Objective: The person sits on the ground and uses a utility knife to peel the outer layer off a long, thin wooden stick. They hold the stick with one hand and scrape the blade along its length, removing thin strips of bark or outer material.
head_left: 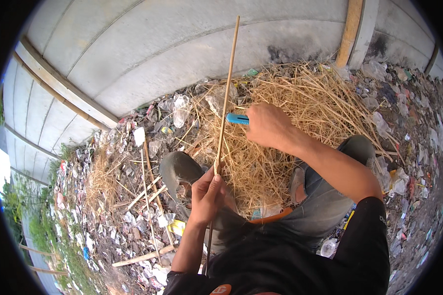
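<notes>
The thin wooden strip (228, 88) stands nearly upright in front of the seated person, leaning slightly to the right at its top, which reaches up across the view of the wall. The person's left hand (207, 194) pinches it low down between thumb and fingers, beside the left knee (182, 169). The right hand (267, 125) is closed around a blue cutter (237, 118), whose tip points at the strip; whether it touches, I cannot tell. From where I stand, this is an outdoor corner, with a grey panelled wall (182, 44) curving behind, sooty dark patches (278, 53) near its foot, and a tan wooden post (349, 34) beside a pale upright post (364, 37). Farther left, a bamboo pole (64, 98) slants along the wall. The ground (413, 162) is dark earth thickly strewn with plastic scraps and torn wrappers. A broad heap of dry straw-coloured shavings (310, 103) spreads between the wall and the person's legs, and a smaller tuft (101, 182) lies off to the left. Near it, several loose sticks (147, 194) lie crossed over the litter, close to a yellow scrap (177, 226). Green plants (39, 236) grow along the far left edge.
</notes>
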Demonstrator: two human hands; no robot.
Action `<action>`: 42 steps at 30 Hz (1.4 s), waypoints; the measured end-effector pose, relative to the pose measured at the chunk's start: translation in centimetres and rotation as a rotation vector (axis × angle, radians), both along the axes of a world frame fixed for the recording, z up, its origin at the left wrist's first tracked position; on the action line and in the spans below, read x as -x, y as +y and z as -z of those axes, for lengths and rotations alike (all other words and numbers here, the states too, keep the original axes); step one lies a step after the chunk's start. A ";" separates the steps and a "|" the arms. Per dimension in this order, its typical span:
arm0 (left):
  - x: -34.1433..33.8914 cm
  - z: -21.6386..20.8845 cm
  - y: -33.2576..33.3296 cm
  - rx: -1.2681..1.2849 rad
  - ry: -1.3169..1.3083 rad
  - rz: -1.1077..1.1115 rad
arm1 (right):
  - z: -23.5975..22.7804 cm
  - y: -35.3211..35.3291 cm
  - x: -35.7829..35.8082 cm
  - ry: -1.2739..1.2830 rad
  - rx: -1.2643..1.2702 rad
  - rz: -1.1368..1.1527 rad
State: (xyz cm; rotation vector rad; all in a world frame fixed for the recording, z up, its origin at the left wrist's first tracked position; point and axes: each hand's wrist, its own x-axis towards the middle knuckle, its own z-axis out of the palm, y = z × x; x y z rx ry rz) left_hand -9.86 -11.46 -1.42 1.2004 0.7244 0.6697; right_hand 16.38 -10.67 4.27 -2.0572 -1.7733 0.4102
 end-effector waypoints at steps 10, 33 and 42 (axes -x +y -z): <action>-1.7 0.6 0.0 -0.065 0.117 -0.039 | 3.2 -0.2 1.6 -0.060 0.023 -0.113; 3.8 2.4 -4.5 -0.050 0.113 0.124 | -0.5 4.8 -11.7 0.576 -0.415 0.202; 1.7 0.9 -3.5 0.017 0.088 0.011 | 2.4 3.5 -4.2 0.611 -0.262 -0.015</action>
